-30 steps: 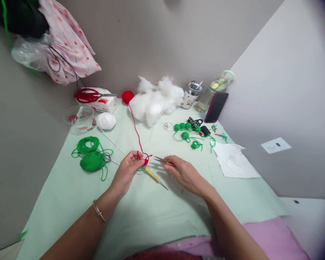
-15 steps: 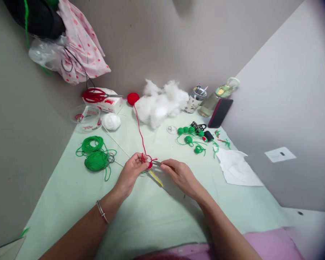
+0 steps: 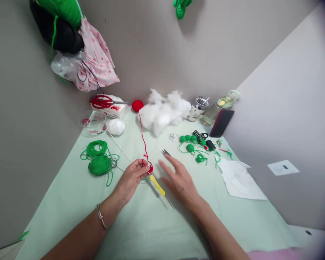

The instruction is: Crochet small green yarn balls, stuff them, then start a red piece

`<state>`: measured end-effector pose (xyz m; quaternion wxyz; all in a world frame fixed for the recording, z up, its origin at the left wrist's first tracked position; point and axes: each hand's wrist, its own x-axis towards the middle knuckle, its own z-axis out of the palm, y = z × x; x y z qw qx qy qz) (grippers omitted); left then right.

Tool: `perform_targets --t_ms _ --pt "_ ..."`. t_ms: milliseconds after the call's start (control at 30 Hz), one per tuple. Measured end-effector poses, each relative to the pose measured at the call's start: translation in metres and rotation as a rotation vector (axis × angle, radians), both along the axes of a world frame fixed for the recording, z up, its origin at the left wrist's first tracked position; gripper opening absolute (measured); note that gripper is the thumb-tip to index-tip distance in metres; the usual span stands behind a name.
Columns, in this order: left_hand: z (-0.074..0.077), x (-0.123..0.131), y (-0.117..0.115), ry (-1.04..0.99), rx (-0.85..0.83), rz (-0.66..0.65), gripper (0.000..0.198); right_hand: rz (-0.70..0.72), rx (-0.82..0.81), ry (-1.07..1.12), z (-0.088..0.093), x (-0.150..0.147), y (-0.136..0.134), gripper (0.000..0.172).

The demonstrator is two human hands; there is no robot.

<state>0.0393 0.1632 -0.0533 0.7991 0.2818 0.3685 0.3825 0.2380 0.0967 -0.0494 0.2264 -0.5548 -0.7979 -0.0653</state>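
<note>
My left hand [image 3: 130, 177] is closed, thumb and fingers pinching a small red crochet piece [image 3: 151, 168]. A crochet hook with a yellow handle [image 3: 157, 185] sticks out of that piece, its metal end pointing down to the right. Red yarn [image 3: 143, 135] runs from the piece back to a red ball [image 3: 137, 105]. My right hand [image 3: 180, 178] is open, fingers apart and slightly blurred. Small dark thread snips [image 3: 165, 152] show just beyond its fingertips; whether a finger still touches them I cannot tell.
Green yarn [image 3: 99, 165] and a white yarn ball [image 3: 116, 127] lie left. Behind are white stuffing [image 3: 165, 112], red scissors [image 3: 101, 102] on a box, a pen cup [image 3: 197, 110], a bottle [image 3: 212, 113] and a phone [image 3: 222, 123]. Green crochet balls [image 3: 190, 148] and white paper [image 3: 239, 178] are right.
My right hand has drawn away from the red piece and opened, no longer gripping the snips. The hook's yellow handle shows more fully, and the view has tilted up a little.
</note>
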Motion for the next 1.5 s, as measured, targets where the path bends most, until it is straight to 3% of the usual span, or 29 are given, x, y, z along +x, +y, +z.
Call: perform_targets --t_ms 100,167,333,433,533,600,667,733,833,900,1000,1200,1333,1500 --pt "-0.001 0.001 -0.002 -0.036 -0.013 -0.010 0.030 0.311 0.043 -0.053 0.007 -0.019 0.000 0.057" --pt "0.000 0.001 -0.004 -0.060 -0.013 -0.024 0.029 0.377 0.038 -0.003 0.013 -0.029 0.001 0.048" --pt "0.009 0.001 -0.008 -0.131 0.013 -0.077 0.024 0.224 -0.164 0.317 0.029 -0.033 0.001 0.033" --pt "0.017 0.000 -0.011 -0.162 0.040 -0.107 0.027 0.178 -0.201 0.606 0.035 -0.033 0.001 0.031" --pt "0.027 -0.005 -0.011 -0.157 0.064 -0.189 0.027 0.081 -0.258 0.885 0.040 -0.034 0.004 0.018" --pt "0.036 -0.014 -0.007 -0.112 0.109 -0.270 0.025 0.029 -0.335 1.099 0.044 -0.027 0.007 0.011" --pt "0.048 -0.029 0.002 0.060 0.305 -0.328 0.021 0.056 -0.350 1.385 0.050 -0.011 0.007 0.012" --pt "0.061 -0.045 0.014 0.284 0.517 -0.213 0.016 0.137 -0.270 1.709 0.058 0.014 0.005 0.018" --pt "0.078 -0.065 0.027 0.554 0.692 0.017 0.018 0.234 -0.032 2.130 0.069 0.053 -0.004 0.024" --pt "0.083 -0.073 0.029 0.680 0.776 0.083 0.022 0.306 0.099 2.347 0.073 0.072 -0.011 0.030" --pt "0.077 -0.082 0.027 0.868 0.880 0.020 0.023 0.325 0.147 2.470 0.072 0.085 -0.018 0.031" --pt "0.041 -0.085 0.034 1.180 1.176 -0.058 0.013 0.175 0.042 2.268 0.062 0.073 -0.013 0.025" --pt "0.024 -0.056 0.044 1.193 1.281 -0.167 0.009 0.073 -0.067 2.177 0.058 0.062 -0.010 0.021" --pt "0.013 -0.010 0.059 1.153 1.261 -0.174 0.009 0.074 -0.069 2.192 0.060 0.064 -0.013 0.026"
